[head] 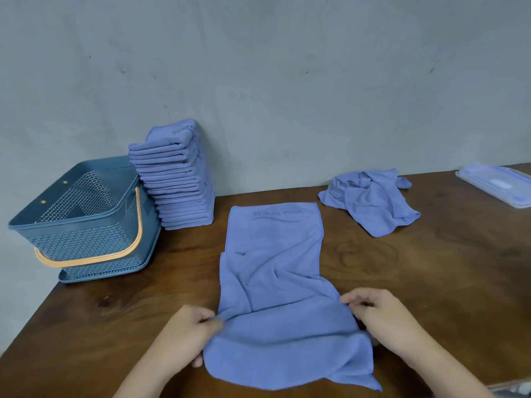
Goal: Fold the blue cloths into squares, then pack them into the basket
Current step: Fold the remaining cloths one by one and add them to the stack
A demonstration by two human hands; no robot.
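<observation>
Pinches the near side edges of the blue cloth (275, 282), spread lengthwise on the table (115, 326), with left hand (186, 331) and right hand (385, 314), seemingly to fold that end away, with the folded stack (175, 179) just beside the basket (86, 239), handy for packing

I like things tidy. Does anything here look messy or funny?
Yes. The stack of folded cloths leans toward the basket, and a crumpled cloth lies in a heap by the wall.
</observation>
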